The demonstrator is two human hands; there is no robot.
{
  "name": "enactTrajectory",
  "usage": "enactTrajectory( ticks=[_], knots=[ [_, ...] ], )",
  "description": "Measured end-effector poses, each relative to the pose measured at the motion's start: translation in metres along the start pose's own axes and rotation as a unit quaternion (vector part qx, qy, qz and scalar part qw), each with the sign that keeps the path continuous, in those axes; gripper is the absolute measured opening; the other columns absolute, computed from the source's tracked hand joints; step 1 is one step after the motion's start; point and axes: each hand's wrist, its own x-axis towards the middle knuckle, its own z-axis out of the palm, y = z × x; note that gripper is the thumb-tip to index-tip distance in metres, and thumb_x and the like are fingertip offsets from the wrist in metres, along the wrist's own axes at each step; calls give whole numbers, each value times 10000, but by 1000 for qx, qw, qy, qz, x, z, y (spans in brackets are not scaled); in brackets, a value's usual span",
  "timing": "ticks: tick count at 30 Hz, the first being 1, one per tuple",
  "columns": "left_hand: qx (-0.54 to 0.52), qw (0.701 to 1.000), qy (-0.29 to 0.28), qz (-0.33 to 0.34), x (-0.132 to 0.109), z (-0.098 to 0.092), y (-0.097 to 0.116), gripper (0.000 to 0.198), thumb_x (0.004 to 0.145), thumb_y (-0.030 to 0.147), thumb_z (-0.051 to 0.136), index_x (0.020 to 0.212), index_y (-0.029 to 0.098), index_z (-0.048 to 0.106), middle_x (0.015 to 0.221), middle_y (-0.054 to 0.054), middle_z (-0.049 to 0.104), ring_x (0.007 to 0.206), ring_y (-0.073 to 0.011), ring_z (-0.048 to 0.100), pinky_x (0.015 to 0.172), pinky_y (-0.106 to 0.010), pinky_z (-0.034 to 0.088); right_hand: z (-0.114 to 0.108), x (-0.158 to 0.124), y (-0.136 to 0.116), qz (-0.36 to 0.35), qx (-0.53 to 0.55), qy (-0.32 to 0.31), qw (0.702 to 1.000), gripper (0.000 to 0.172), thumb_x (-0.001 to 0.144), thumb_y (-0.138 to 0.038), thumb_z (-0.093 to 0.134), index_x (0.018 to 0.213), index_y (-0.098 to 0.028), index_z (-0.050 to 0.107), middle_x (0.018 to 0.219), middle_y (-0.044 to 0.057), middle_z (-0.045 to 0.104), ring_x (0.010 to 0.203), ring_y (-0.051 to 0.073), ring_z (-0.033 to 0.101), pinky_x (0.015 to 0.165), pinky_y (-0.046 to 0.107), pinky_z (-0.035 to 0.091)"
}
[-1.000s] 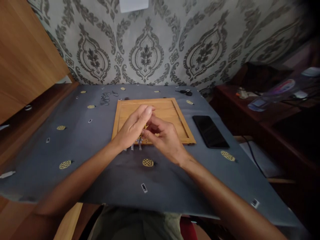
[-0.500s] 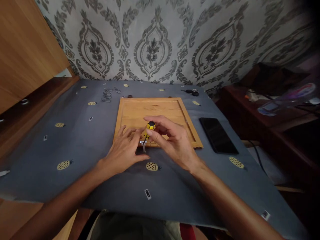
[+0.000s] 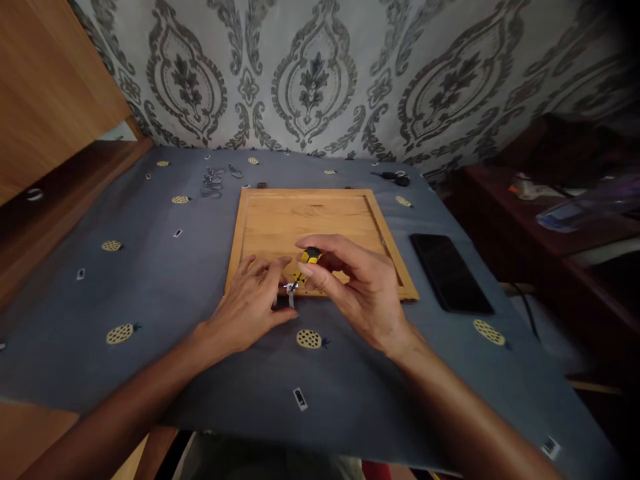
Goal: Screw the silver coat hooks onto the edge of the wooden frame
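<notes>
Evidently the wooden framed panel lies flat on the patterned tablecloth so that its near edge faces the person, within easy reach of both hands. At that edge, left of the panel's middle, sits a small metal fitting. The right hand is closed on a yellow-and-black screwdriver, thumb and fingertips pinching the handle, probably for fine turning; its shaft slants down towards the fitting. The left hand has thumb and forefinger apart, forefinger over the panel and thumb just outside its near edge, seemingly to steady the work; whether a fingertip presses the fitting, I cannot tell. Both forearms slope in from the near side of the panel, the right wrist slightly bent. A black smartphone lies right of the panel, apart from it, perhaps to leave working room
</notes>
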Motion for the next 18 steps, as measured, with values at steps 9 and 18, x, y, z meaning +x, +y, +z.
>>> enactTrajectory(
  ticks=[9, 18],
  knots=[
    [6, 1000, -9, -20, 1, 3, -1, 652, 716, 357, 871, 1217, 188, 489, 1104, -106, 626, 1084, -337, 594, 915, -506, 506, 2, -1, 3, 19, -2, 21, 1000, 152, 908, -276, 701, 1023, -181, 673, 907, 9, 720, 674, 87, 641, 617, 202, 547],
    [1, 1000, -9, -20, 2, 3, -2, 653, 731, 333, 857, 1244, 198, 477, 1049, -88, 627, 1065, -337, 597, 897, -514, 517, 4, -2, 3, 15, 5, 30, 999, 133, 918, -248, 686, 1020, -171, 646, 934, 21, 710, 687, 92, 633, 645, 225, 549]
  ],
)
